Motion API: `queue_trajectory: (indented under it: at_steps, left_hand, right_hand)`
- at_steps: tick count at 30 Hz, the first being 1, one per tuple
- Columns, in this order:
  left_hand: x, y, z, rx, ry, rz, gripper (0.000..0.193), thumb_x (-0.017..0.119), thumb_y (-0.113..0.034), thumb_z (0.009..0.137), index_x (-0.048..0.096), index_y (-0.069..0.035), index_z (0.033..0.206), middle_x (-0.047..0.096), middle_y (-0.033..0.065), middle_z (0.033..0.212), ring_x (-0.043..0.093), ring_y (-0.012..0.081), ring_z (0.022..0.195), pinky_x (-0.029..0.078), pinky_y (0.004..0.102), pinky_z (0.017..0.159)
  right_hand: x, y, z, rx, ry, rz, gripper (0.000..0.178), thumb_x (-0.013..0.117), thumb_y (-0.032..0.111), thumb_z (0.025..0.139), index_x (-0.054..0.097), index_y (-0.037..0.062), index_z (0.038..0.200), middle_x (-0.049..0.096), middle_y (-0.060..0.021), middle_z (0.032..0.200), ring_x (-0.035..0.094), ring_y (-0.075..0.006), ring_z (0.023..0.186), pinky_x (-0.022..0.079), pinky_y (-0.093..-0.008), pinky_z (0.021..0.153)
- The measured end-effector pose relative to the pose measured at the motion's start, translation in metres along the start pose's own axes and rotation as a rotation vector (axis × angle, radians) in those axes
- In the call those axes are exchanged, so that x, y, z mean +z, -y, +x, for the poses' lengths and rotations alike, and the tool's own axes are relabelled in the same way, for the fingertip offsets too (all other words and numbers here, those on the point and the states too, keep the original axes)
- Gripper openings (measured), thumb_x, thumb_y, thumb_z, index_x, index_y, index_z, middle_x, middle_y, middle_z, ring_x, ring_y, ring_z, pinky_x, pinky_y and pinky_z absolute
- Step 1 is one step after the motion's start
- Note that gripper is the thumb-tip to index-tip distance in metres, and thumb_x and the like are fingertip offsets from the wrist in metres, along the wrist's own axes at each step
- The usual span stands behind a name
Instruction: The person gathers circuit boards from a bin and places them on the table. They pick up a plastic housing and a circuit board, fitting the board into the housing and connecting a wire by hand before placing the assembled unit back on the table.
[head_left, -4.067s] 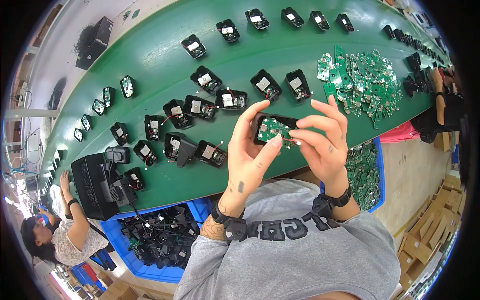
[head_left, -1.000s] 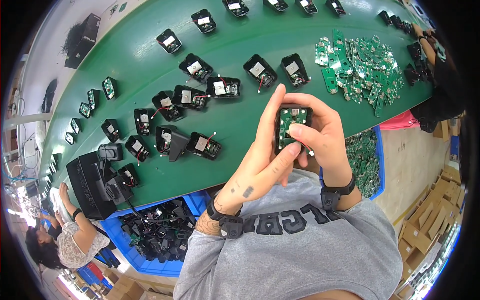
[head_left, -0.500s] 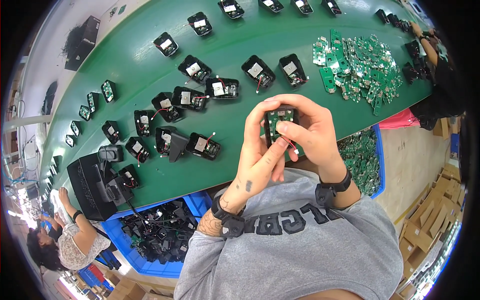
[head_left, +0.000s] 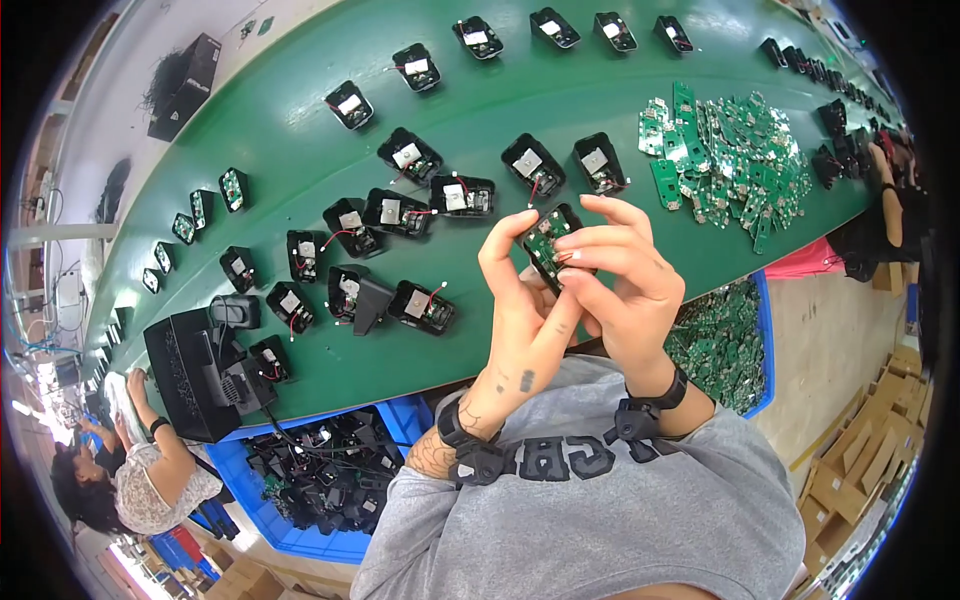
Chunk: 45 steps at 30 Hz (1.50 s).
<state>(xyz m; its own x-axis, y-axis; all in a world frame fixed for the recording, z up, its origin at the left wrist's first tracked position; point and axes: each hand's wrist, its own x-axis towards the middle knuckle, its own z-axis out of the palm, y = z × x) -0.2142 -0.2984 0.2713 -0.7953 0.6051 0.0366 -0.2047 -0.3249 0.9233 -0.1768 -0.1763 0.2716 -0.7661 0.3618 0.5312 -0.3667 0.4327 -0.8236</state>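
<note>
Looking down at a person's two bare hands, raised in front of a grey sweatshirt [head_left: 590,520] at the near edge of a green bench [head_left: 480,115]. Between the hands is a small black case [head_left: 562,216], tilted, with a green board [head_left: 541,243] showing in its open face. The left hand [head_left: 522,300] grips the case from the left side. The right hand [head_left: 632,285] is curled, thumb and fingertips bunched over the board's lower right edge by a short red wire [head_left: 566,257] — whether they pinch the wire, I cannot tell.

Beyond the hands, more open cases [head_left: 411,158] stand scattered on the bench, many with a pale block inside and thin wires trailing out. Right of the hands lies a broad heap of loose boards [head_left: 735,165]. Below the bench edge are two blue bins — the left bin [head_left: 320,546] full of dark parts, the right bin [head_left: 768,350] full of boards. At far left, another person [head_left: 150,475] reaches toward the bench.
</note>
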Motion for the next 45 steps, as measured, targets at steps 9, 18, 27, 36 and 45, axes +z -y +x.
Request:
queue_trajectory:
  at_steps: [9, 18, 27, 36, 45]
  left_hand:
    - [-0.004, 0.012, -0.001, 0.069, -0.031, 0.115, 0.066, 0.05, 0.004, 0.092, 0.009, -0.015, 0.14, 0.054, 0.0172, 0.107, 0.06, 0.0138, 0.066, 0.05, 0.024, 0.054]
    - [-0.022, -0.023, 0.008, -0.389, 0.079, -0.2, 0.051, 0.051, -0.005, 0.092, 0.019, -0.014, 0.131, 0.057, 0.0142, 0.094, 0.054, 0.0129, 0.048, 0.036, 0.0203, 0.038]
    - [-0.023, -0.02, 0.013, -0.259, -0.008, -0.154, 0.042, 0.049, 0.003, 0.083, 0.04, -0.001, 0.124, 0.057, 0.0158, 0.105, 0.066, 0.0195, 0.062, 0.056, 0.0253, 0.052]
    - [-0.021, -0.013, 0.008, 0.09, -0.102, 0.134, 0.039, 0.058, 0.006, 0.082, 0.049, 0.001, 0.119, 0.06, 0.0127, 0.116, 0.063, 0.0148, 0.098, 0.057, 0.0276, 0.08]
    - [-0.023, -0.019, 0.007, 0.219, -0.109, 0.481, 0.038, 0.066, 0.003, 0.075, 0.058, 0.001, 0.112, 0.065, 0.0131, 0.111, 0.067, 0.0132, 0.087, 0.057, 0.026, 0.072]
  right_hand:
    - [0.007, 0.0, 0.001, 0.095, -0.041, 0.058, 0.016, 0.074, 0.002, 0.072, 0.072, 0.0057, 0.088, 0.072, -0.0034, 0.088, 0.059, -0.0296, 0.108, 0.041, -0.0422, 0.098]
    - [0.002, -0.009, 0.002, 0.072, 0.03, 0.108, 0.007, 0.06, 0.003, 0.083, 0.067, 0.0011, 0.083, 0.065, -0.0056, 0.083, 0.054, -0.0275, 0.103, 0.035, -0.0509, 0.103]
    - [-0.001, -0.005, 0.006, 0.061, 0.086, 0.114, 0.013, 0.058, 0.015, 0.078, 0.057, 0.0056, 0.068, 0.057, -0.0121, 0.104, 0.046, -0.0337, 0.117, 0.028, -0.0551, 0.107]
    - [0.0, -0.003, 0.012, -0.028, 0.138, -0.204, 0.007, 0.059, 0.007, 0.062, 0.053, 0.0041, 0.059, 0.054, -0.0142, 0.125, 0.036, -0.0377, 0.132, 0.029, -0.0524, 0.108]
    - [-0.007, 0.013, 0.022, -0.015, 0.283, -0.311, 0.007, 0.059, 0.002, 0.06, 0.053, 0.0028, 0.06, 0.059, -0.0096, 0.119, 0.04, -0.0369, 0.13, 0.032, -0.0493, 0.104]
